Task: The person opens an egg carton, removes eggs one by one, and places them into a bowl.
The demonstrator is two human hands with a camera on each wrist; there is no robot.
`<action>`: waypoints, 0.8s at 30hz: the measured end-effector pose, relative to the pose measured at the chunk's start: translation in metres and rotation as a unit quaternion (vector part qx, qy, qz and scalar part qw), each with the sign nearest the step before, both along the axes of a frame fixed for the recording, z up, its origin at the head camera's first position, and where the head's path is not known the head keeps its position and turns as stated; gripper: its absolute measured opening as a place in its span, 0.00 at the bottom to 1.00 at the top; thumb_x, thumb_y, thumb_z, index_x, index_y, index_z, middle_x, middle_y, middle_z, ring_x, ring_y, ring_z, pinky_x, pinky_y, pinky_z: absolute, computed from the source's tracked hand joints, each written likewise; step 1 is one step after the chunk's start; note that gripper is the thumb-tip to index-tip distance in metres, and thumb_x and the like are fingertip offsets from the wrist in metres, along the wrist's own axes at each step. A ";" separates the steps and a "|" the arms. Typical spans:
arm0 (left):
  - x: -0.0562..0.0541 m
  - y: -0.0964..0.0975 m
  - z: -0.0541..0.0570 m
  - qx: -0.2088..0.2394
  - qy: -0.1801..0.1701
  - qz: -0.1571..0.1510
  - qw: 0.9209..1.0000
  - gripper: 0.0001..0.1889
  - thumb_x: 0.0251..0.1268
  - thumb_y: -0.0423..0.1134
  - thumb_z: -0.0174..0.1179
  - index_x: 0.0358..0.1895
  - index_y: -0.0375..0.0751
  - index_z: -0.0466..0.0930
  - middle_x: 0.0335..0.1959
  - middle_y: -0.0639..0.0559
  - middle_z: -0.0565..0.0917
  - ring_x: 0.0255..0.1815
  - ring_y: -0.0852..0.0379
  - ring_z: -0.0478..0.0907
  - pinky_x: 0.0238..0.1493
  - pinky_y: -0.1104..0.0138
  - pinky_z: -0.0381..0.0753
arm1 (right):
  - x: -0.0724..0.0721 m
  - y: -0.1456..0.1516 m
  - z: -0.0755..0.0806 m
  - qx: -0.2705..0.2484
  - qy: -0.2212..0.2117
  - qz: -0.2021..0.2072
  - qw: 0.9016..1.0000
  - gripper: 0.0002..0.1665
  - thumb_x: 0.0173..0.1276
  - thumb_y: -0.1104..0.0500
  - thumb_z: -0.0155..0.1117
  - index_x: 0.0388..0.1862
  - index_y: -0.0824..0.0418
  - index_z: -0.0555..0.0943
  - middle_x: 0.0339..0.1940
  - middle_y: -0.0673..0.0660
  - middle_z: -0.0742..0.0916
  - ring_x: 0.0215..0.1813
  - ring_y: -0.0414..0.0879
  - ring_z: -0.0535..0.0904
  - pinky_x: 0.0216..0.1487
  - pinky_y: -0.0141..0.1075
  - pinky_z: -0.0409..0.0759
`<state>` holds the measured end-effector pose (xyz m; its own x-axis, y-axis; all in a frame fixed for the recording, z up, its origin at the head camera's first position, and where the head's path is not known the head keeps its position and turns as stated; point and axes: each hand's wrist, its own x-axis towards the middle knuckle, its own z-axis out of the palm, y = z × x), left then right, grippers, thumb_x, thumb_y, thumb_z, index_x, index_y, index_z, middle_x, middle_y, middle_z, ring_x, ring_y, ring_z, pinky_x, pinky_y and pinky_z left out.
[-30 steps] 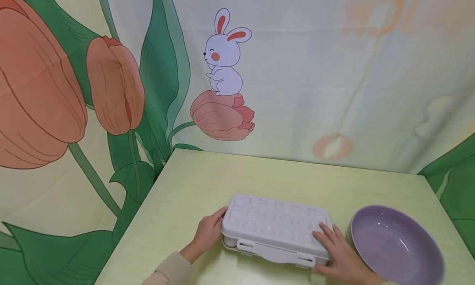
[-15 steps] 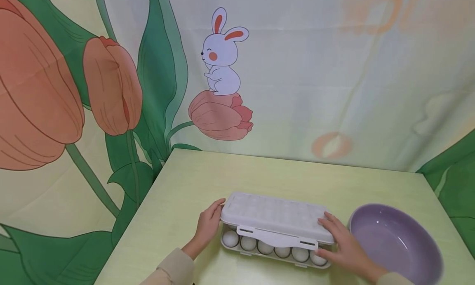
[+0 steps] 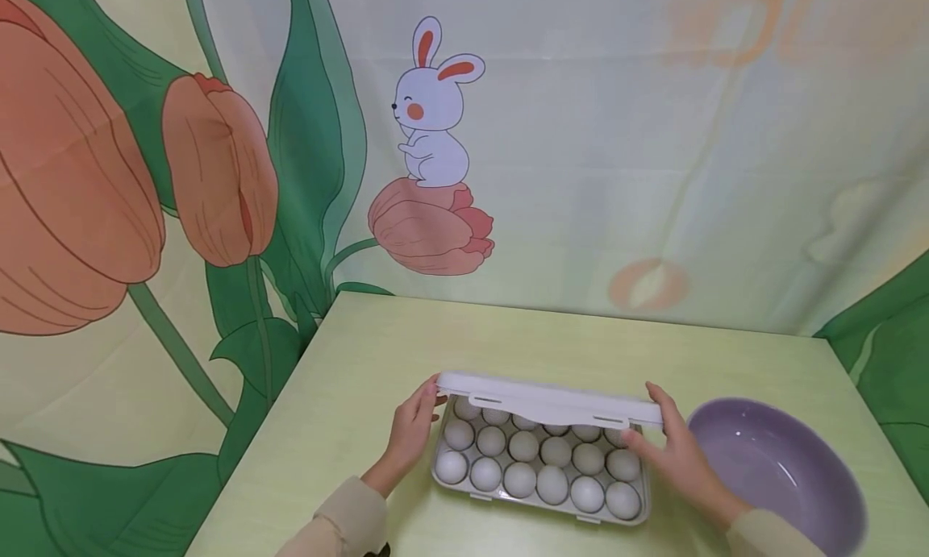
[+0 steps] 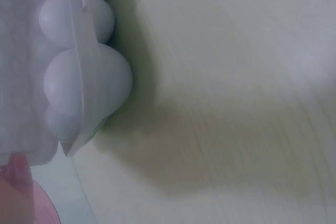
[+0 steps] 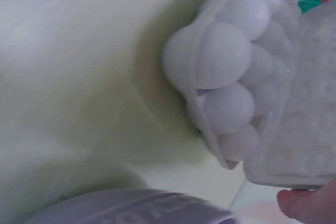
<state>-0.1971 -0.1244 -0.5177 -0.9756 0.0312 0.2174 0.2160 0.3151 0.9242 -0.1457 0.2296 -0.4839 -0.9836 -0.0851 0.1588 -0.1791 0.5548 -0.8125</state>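
A light grey plastic egg carton [image 3: 537,500] stands on the table, its lid [image 3: 551,396] raised nearly upright along the far side. Rows of white eggs [image 3: 555,484] fill the cups of the base. My left hand [image 3: 410,430] grips the lid's left end, with a fingertip at its edge in the left wrist view. At the other end, my right hand [image 3: 678,452] holds the lid between thumb and fingers. The right wrist view shows the lid's dimpled inner face [image 5: 304,135] behind the eggs.
Close by the right forearm sits a large purple bowl [image 3: 769,468], partly covered by the sleeve. The pale yellow-green table [image 3: 377,355] ends at the back against a printed curtain [image 3: 566,178] with tulips and a rabbit.
The lid has swung from lying over the carton to raised at the back, with both hands rising along with it. The eggs have come into view. The bowl has stayed put.
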 end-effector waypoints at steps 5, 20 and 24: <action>-0.009 -0.001 -0.001 0.004 -0.003 -0.013 1.000 0.23 0.70 0.43 0.33 0.62 0.34 0.63 0.51 0.34 0.74 0.48 0.40 0.75 0.37 0.62 0.79 | -0.010 -0.005 0.013 -0.012 -0.027 -0.028 0.999 0.45 0.61 0.54 0.56 0.69 0.64 0.44 0.65 0.74 0.57 0.64 0.67 0.55 0.56 0.62 0.59; -0.032 0.005 0.004 0.042 -0.051 -0.020 0.998 0.26 0.68 0.49 0.37 0.65 0.41 0.58 0.56 0.36 0.69 0.51 0.42 0.69 0.43 0.54 0.75 | -0.045 -0.006 0.026 -0.087 -0.117 -0.087 0.986 0.48 0.64 0.40 0.43 0.69 0.58 0.31 0.68 0.71 0.49 0.67 0.65 0.48 0.65 0.56 0.51; -0.037 0.009 0.002 0.043 -0.058 -0.014 0.997 0.26 0.68 0.49 0.37 0.65 0.41 0.59 0.54 0.37 0.69 0.50 0.44 0.68 0.42 0.53 0.75 | -0.052 -0.006 0.022 -0.154 -0.115 -0.106 0.976 0.46 0.65 0.40 0.41 0.69 0.57 0.31 0.68 0.71 0.48 0.68 0.62 0.47 0.66 0.54 0.48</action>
<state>-0.2344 -0.1159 -0.5154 -0.9934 0.0449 0.1057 0.1132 0.2292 0.9668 -0.1980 0.2233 -0.4620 -0.9867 0.1406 -0.0813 0.1188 0.2833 -0.9516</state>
